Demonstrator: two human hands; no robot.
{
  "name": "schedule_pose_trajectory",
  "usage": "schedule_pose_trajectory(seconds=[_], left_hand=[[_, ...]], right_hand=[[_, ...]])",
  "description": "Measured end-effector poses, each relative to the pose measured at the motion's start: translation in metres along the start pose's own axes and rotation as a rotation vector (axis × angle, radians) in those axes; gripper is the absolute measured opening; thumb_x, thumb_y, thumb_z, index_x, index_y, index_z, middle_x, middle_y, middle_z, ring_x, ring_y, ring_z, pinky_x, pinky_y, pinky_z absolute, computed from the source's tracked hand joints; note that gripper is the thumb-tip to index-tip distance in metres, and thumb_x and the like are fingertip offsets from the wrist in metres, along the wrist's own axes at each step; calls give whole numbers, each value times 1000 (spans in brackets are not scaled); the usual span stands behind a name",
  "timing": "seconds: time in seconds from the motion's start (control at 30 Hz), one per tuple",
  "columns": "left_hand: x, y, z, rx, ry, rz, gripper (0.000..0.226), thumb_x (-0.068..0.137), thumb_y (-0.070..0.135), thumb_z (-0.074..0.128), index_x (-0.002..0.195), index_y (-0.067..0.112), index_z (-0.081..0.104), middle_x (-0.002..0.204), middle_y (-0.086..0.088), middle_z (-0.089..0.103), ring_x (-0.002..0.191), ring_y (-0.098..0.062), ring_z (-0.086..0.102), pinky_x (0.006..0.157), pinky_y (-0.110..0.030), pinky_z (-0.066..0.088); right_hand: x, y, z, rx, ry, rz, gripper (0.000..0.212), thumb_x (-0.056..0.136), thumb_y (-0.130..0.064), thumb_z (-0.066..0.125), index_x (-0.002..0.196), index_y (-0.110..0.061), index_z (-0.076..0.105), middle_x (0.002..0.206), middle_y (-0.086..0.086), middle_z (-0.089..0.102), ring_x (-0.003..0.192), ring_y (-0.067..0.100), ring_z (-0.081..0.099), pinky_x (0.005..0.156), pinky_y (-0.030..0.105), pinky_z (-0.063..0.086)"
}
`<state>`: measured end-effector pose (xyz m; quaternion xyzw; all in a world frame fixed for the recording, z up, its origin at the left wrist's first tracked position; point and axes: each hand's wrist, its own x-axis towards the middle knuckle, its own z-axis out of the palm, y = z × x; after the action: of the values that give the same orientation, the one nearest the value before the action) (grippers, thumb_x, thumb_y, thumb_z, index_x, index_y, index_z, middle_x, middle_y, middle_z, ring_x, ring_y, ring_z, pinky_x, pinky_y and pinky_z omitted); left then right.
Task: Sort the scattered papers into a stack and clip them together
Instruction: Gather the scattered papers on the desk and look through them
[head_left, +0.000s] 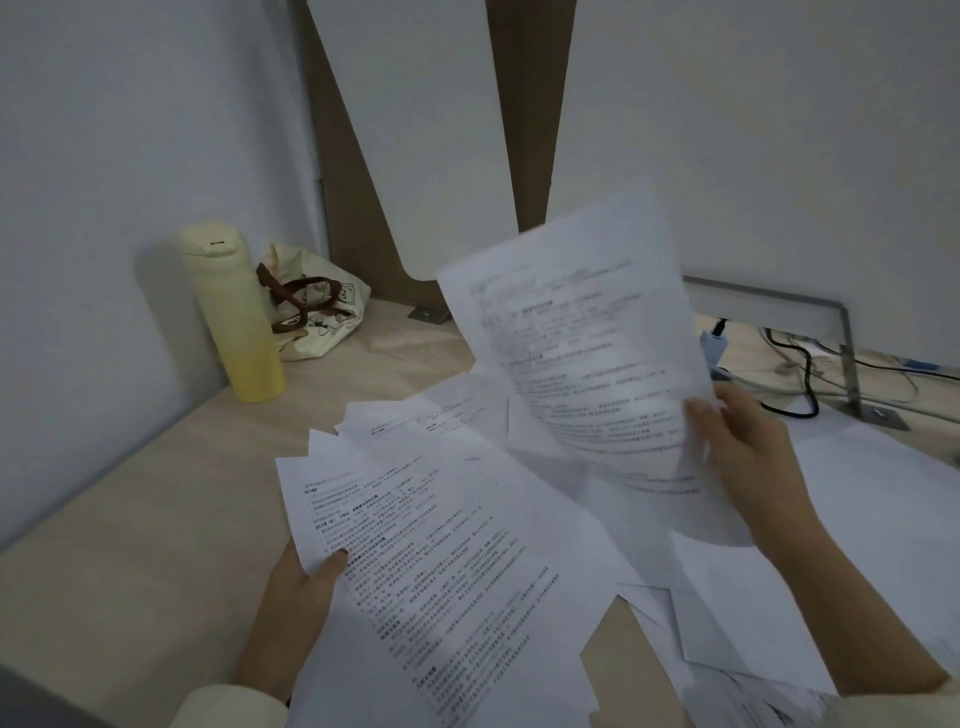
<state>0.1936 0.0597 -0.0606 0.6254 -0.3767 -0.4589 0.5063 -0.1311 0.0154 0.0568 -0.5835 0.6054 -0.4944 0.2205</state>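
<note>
Fanned printed sheets (441, 545) pinched in left hand (304, 582) grip, curled sheet (587, 364) clamped in right hand (748, 457) grip, pale desk (130, 545)

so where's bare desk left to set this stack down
Bare desk lies left of the fanned papers, between the yellow bottle and the left hand. A smaller patch beside the bag. Crowded on the right: raised sheet, loose sheets, cables.
</note>
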Motion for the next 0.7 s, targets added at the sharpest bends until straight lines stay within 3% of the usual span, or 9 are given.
schedule_pose_trajectory(seconds=[0.07, 0.2, 0.3, 0.4, 0.47, 0.53, 0.6, 0.7], left_hand=[[0, 0, 0, 0, 3, -17, 43, 91, 3, 50, 133, 6, 46, 131, -15, 54, 121, -33, 50, 105, -47, 36], [0, 2, 1, -14, -7, -29, 42, 91, 4, 50, 133, 7, 46, 128, -16, 55, 118, -34, 51, 100, -44, 39], [2, 1, 0, -18, 15, -59, 44, 91, 5, 52, 134, 4, 44, 132, -18, 53, 120, -36, 50, 101, -46, 38], [3, 2, 0, -48, 44, -95, 41, 90, 4, 53, 131, 1, 47, 132, -21, 53, 118, -37, 52, 101, -45, 40], [2, 4, 1, -76, 54, -102, 40, 92, 6, 51, 131, 1, 46, 131, -18, 53, 118, -35, 52, 100, -40, 39], [2, 7, 1, -109, 70, -100, 41, 94, 13, 47, 134, 4, 45, 133, -15, 52, 121, -33, 50, 104, -40, 36], [4, 13, 2, -162, 77, -113, 44, 95, 28, 43, 135, 8, 44, 132, -8, 52, 122, -30, 49, 104, -39, 36], [6, 19, 4, -248, 38, -143, 50, 93, 43, 40, 133, 14, 46, 119, -5, 55, 111, -24, 51, 98, -34, 37]], right_hand=[[-5, -10, -5, 237, -52, 122, 16, 94, -24, 47, 100, -27, 61, 82, -8, 71, 67, 1, 67, 63, 27, 50], [-10, -14, -6, 402, -148, 249, 16, 91, -24, 52, 98, -26, 66, 88, -6, 75, 79, 16, 72, 73, 39, 56], [-12, -9, 1, 359, -188, 306, 21, 91, -26, 52, 107, -25, 65, 94, -1, 75, 84, 22, 71, 74, 42, 57], [-19, -1, 16, 296, -240, 364, 25, 91, -28, 54, 114, -21, 62, 104, 6, 73, 89, 28, 70, 86, 50, 53], [-28, 7, 34, 170, -274, 370, 25, 93, -27, 51, 115, -19, 61, 109, 4, 70, 96, 28, 67, 94, 47, 49], [-38, 20, 54, -11, -313, 380, 36, 95, -25, 47, 129, -14, 51, 121, 4, 59, 113, 26, 58, 101, 38, 41], [-47, 36, 73, -138, -385, 356, 28, 96, -25, 45, 120, -13, 54, 117, 6, 59, 107, 21, 57, 91, 29, 43], [-56, 47, 95, -265, -463, 287, 14, 96, -20, 42, 91, -13, 53, 79, -1, 55, 67, 10, 49, 58, 16, 34]])
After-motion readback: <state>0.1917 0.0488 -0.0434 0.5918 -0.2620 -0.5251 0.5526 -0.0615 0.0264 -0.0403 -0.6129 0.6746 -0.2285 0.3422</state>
